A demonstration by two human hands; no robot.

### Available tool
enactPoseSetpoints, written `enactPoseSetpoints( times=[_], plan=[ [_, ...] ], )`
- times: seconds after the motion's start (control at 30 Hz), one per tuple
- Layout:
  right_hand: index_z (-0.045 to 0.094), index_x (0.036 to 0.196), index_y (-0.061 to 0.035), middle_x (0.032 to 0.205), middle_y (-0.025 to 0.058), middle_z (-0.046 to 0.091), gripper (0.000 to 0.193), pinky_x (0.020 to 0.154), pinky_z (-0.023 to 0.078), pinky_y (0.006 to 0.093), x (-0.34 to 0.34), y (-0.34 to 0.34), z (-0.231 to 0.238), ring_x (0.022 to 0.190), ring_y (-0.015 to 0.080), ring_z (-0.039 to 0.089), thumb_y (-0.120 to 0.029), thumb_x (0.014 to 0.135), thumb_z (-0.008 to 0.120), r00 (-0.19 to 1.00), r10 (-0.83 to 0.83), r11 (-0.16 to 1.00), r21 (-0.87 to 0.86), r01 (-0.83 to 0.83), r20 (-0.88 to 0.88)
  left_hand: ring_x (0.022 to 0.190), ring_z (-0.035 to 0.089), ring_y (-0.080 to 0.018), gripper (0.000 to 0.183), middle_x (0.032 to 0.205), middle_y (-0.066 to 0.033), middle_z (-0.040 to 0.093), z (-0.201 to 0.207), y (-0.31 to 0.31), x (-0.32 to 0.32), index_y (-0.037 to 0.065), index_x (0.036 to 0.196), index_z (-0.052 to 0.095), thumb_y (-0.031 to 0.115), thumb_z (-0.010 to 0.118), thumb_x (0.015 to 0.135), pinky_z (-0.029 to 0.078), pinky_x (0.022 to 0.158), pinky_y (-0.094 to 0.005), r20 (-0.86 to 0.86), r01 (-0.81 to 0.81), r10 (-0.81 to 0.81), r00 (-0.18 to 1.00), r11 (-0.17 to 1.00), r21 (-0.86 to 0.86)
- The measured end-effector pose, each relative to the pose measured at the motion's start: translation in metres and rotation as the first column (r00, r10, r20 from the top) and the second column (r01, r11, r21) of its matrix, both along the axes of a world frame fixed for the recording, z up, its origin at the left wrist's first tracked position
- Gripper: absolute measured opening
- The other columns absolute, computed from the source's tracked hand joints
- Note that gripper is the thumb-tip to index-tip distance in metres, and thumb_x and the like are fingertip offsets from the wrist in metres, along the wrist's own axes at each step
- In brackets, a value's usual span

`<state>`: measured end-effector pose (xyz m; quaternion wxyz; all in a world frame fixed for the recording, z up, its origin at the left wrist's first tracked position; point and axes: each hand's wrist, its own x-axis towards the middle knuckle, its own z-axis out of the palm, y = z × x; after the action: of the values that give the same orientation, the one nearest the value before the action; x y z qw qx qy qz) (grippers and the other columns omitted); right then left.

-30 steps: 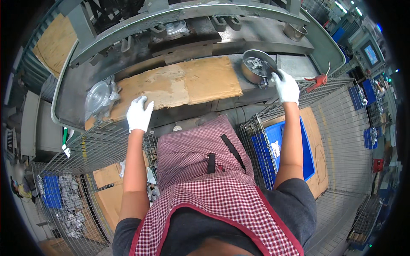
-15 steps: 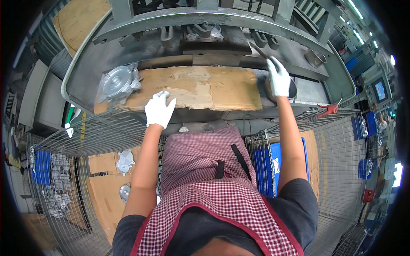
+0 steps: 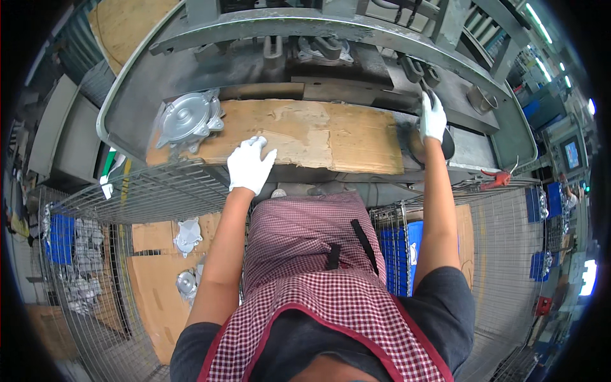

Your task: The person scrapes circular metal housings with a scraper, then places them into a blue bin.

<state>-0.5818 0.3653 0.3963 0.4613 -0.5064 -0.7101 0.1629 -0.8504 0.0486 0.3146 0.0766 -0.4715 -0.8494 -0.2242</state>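
My left hand (image 3: 251, 167), in a white glove, lies with its fingers apart on the front edge of a worn cardboard sheet (image 3: 356, 137). Nothing is in it. To its left, a round silver metal casting (image 3: 186, 119) with lugs sits on the sheet's left end. My gloved right hand (image 3: 433, 120) is closed on a slim dark stick-like tool (image 3: 424, 86), now mostly hidden by the fingers. It is over a dark round pot (image 3: 448, 145) to the right of the cardboard. Another casting (image 3: 342, 52) sits under a metal clamp piece at the back of the bench.
A thick metal frame bar (image 3: 254, 35) crosses above the bench's far side. A metal cup (image 3: 482, 99) stands at the right. Wire cages flank me; the left one (image 3: 146, 191) holds cardboard and castings. A red-handled tool (image 3: 498, 179) hangs on the right cage's rim.
The right hand has drawn the stick-like tool back from the bench's middle and turned it, so less of it shows. The left hand stays on the cardboard edge. The whole view has shifted slightly.
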Motion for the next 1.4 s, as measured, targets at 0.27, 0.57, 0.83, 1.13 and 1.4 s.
enactPoseSetpoints(
  times=[0.27,0.57,0.83,1.13,1.4],
  plan=[
    [0.065,0.107,-0.0063,0.091,0.0101,0.069,0.034,0.073,0.049,0.03,-0.067,-0.066,0.0,0.08,0.0165,0.066,-0.033,0.087,0.061,0.938,0.345,0.938,-0.032,-0.346,-0.045,0.087,0.061,-0.0312,0.026,0.091,-0.0139,0.064,0.003,0.011,-0.027,0.01,0.093,0.066,0.034,0.058,0.084,0.048,0.077,-0.0409,0.098,0.005,-0.011,0.995,0.998,0.068],
    [0.065,0.101,-0.0081,0.085,0.018,0.065,0.038,0.068,0.048,0.0375,-0.236,-0.023,0.002,0.072,0.0286,0.063,-0.041,0.087,0.054,0.93,0.317,0.89,0.281,-0.36,0.186,0.075,0.061,-0.0298,0.021,0.083,-0.0114,0.063,-0.006,0.014,-0.028,0.011,0.084,0.066,0.03,0.056,0.085,0.048,0.068,-0.0414,-0.001,-0.04,0.04,0.999,0.992,0.123],
    [0.054,0.123,-0.0254,0.118,0.0146,0.059,0.044,0.092,0.04,0.0425,-0.293,-0.002,0.025,0.109,0.0345,0.054,-0.052,0.091,0.04,0.939,0.169,0.971,0.111,-0.21,0.3,0.075,0.061,-0.0293,0.021,0.084,-0.0104,0.065,-0.004,0.015,-0.03,0.01,0.086,0.067,0.028,0.056,0.085,0.048,0.069,-0.0411,0.004,-0.045,0.045,0.999,0.986,0.158],
    [0.064,0.106,-0.0079,0.072,0.0006,0.061,0.027,0.047,0.038,0.0234,-0.236,-0.026,0.035,0.051,0.0068,0.048,-0.026,0.085,0.065,0.744,0.536,0.747,-0.188,-0.638,-0.398,0.075,0.061,-0.0286,0.019,0.084,-0.0099,0.065,-0.002,0.016,-0.03,0.01,0.086,0.067,0.026,0.057,0.084,0.048,0.068,-0.0398,0.008,-0.043,0.043,0.999,0.985,0.166],
    [0.068,0.099,-0.0029,0.072,0.0027,0.064,0.028,0.049,0.041,0.0202,-0.209,-0.101,0.03,0.051,0.0048,0.05,-0.027,0.086,0.065,0.849,0.431,0.884,-0.045,-0.465,-0.307,0.073,0.061,-0.0284,0.019,0.083,-0.0098,0.064,-0.004,0.015,-0.03,0.01,0.085,0.066,0.026,0.056,0.084,0.048,0.067,-0.0401,0.02,-0.043,0.041,0.999,0.985,0.167]
  ],
)
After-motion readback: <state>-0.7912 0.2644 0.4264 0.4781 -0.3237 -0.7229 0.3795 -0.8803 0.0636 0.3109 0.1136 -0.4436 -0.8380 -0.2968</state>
